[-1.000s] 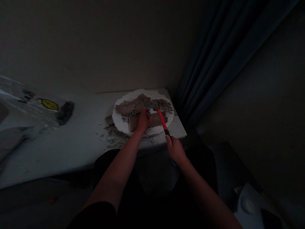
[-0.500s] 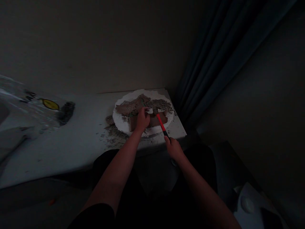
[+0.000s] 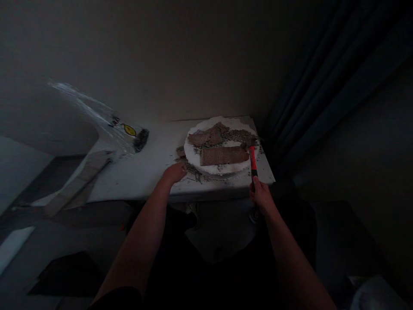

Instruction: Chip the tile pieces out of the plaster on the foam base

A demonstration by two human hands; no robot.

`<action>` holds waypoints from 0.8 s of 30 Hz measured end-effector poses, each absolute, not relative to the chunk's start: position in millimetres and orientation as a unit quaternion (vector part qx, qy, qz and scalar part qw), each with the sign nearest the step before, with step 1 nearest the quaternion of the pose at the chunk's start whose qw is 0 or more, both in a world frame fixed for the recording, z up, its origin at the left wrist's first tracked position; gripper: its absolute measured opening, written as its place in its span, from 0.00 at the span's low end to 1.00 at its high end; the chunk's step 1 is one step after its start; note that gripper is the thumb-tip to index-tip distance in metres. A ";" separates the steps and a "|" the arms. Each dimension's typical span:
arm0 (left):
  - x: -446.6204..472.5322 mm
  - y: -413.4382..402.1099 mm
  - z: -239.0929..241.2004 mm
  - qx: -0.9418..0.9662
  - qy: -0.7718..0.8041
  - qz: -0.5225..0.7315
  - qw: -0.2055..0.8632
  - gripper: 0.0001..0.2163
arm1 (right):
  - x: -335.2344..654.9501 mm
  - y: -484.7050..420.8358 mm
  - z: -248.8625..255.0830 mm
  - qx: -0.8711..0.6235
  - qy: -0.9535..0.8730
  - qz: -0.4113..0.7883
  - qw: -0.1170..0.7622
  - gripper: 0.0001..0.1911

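My right hand [image 3: 262,196] is wrapped round the red and black handle of a hammer [image 3: 253,161]. The hammer's head is over the right edge of a white, round, rough-edged slab [image 3: 193,161]. Across the front of this slab lies a brown rectangular strip with a textured face [image 3: 224,156]. Behind it are broken brown pieces [image 3: 204,136] and a heap of grey-brown crumbs [image 3: 238,135]. At the slab's left edge, my left hand [image 3: 175,172] is closed by loose fragments [image 3: 181,152]; whatever is in its fingers is too small to make out.
A clear plastic bag [image 3: 129,131] with a yellow label and dark contents lies on the white table [image 3: 155,163]. Left of it, a long flat piece [image 3: 80,185] juts past the table's edge. Dark curtains [image 3: 309,86] hang at the right; a wall stands behind.
My left hand has left the brown strip and moved left to the fragments beside the slab. The hammer has shifted right, off the strip's middle. The view has turned left.
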State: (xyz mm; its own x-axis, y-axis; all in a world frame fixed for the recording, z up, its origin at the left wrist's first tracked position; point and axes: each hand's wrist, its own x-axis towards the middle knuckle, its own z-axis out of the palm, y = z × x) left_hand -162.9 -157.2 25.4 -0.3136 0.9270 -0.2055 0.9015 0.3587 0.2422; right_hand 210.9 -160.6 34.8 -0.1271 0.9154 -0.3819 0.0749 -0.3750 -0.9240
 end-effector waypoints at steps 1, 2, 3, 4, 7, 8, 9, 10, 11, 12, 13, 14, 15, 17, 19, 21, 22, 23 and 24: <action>-162.4 -165.2 18.7 0.597 0.783 0.015 0.173 0.08 | 211.1 -162.0 35.4 -0.561 -0.428 0.618 0.347 0.27; -160.0 -172.0 12.7 0.613 0.770 0.008 0.178 0.09 | 211.1 -163.4 36.3 -0.557 -0.420 0.626 0.349 0.27; -156.3 -177.5 7.8 0.618 0.766 0.011 0.176 0.10 | 211.1 -164.5 37.5 -0.553 -0.415 0.633 0.350 0.27; -151.9 -181.7 4.1 0.621 0.765 0.022 0.168 0.10 | 211.1 -165.6 38.9 -0.549 -0.411 0.638 0.350 0.27; -139.6 -187.2 0.3 0.621 0.769 0.037 0.149 0.08 | 210.6 -168.4 42.3 -0.542 -0.408 0.648 0.346 0.28; -136.9 -186.9 0.4 0.622 0.769 0.036 0.145 0.08 | 210.6 -169.3 42.7 -0.539 -0.409 0.650 0.345 0.28; -135.1 -185.8 0.8 0.623 0.769 0.033 0.143 0.07 | 210.7 -170.1 42.6 -0.537 -0.409 0.652 0.345 0.28; -134.3 -184.1 1.1 0.624 0.768 0.029 0.139 0.07 | 210.9 -170.7 42.1 -0.534 -0.411 0.654 0.344 0.28; -134.5 -181.8 1.4 0.626 0.767 0.024 0.137 0.07 | 211.3 -171.1 41.3 -0.531 -0.413 0.655 0.344 0.28; -135.8 -179.2 1.8 0.630 0.765 0.019 0.134 0.06 | 211.7 -171.3 40.3 -0.531 -0.416 0.653 0.344 0.28; -138.1 -176.2 2.7 0.632 0.763 0.010 0.134 0.07 | 212.2 -171.2 39.4 -0.534 -0.419 0.649 0.344 0.28; -141.4 -173.0 4.2 0.631 0.765 -0.004 0.132 0.08 | 212.7 -170.8 38.7 -0.537 -0.423 0.643 0.344 0.28; -145.4 -169.5 6.9 0.622 0.772 -0.021 0.127 0.09 | 213.3 -170.3 38.3 -0.542 -0.426 0.637 0.345 0.28; -153.5 -161.7 16.1 0.584 0.804 -0.049 0.103 0.12 | 214.2 -168.9 38.8 -0.549 -0.422 0.633 0.346 0.28; -157.3 -152.0 29.8 0.540 0.839 -0.023 0.061 0.13 | 214.6 -167.4 40.3 -0.554 -0.410 0.636 0.347 0.28; -150.6 -138.6 44.4 0.534 0.843 0.061 0.029 0.11 | 214.6 -165.6 41.6 -0.558 -0.405 0.633 0.352 0.28; -142.2 -130.1 50.4 0.548 0.829 0.110 0.026 0.10 | 214.7 -164.6 41.6 -0.561 -0.408 0.627 0.355 0.27; -130.5 -120.3 54.8 0.569 0.807 0.155 0.033 0.08 | 214.8 -163.4 41.1 -0.564 -0.414 0.617 0.359 0.27; -115.8 -109.5 57.0 0.591 0.783 0.190 0.043 0.07 | 215.1 -162.1 40.1 -0.567 -0.422 0.608 0.362 0.27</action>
State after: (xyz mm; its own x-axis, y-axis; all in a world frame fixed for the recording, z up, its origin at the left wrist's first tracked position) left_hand -115.8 -109.5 57.0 -0.2984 0.9414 0.1574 0.9091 0.2301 0.3472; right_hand 215.1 -162.1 40.1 -0.0949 0.9186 -0.3837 0.0374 -0.3818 -0.9235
